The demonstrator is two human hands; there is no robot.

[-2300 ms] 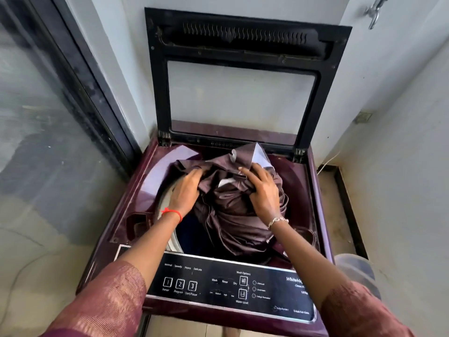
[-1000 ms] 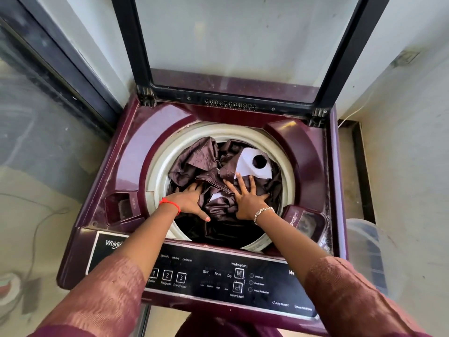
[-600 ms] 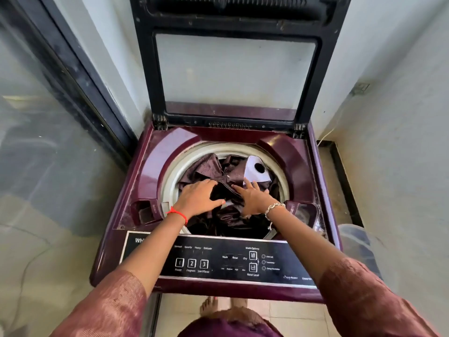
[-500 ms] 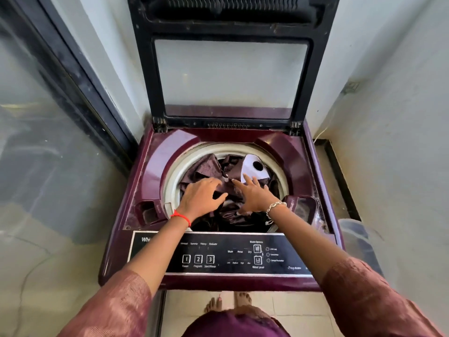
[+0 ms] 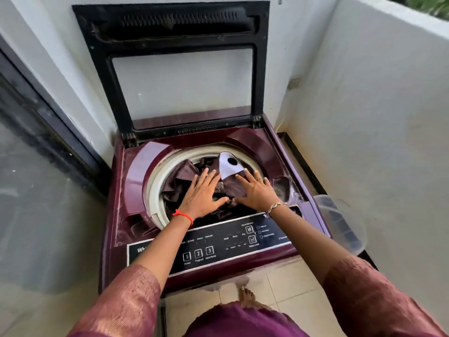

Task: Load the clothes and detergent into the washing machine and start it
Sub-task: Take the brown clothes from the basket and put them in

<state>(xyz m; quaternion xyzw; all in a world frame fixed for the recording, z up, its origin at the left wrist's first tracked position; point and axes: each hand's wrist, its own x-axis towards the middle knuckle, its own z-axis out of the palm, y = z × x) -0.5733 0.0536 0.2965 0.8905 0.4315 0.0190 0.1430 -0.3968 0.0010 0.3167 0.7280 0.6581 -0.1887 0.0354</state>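
A maroon top-load washing machine (image 5: 116,190) stands with its black-framed lid (image 5: 179,69) raised against the wall. Dark brown clothes (image 5: 181,181) fill the drum inside the cream rim (image 5: 155,181); a white patch with a black dot (image 5: 229,165) shows at the back. My left hand (image 5: 202,194) and my right hand (image 5: 255,190) hover flat, fingers spread, just above the pile, holding nothing. The black control panel (image 5: 218,244) with buttons 1, 2, 3 lies nearer me. No detergent is in view.
A glass door (image 5: 36,166) with a dark frame runs along the left. A white wall (image 5: 376,142) closes the right side. A clear plastic tub (image 5: 340,222) stands on the floor right of the machine. My bare foot (image 5: 245,294) shows on the tiles below.
The clothes went from bunched above the opening down into the drum. Both hands pressed them down, then lifted back toward the panel with fingers spread; the view has pulled back.
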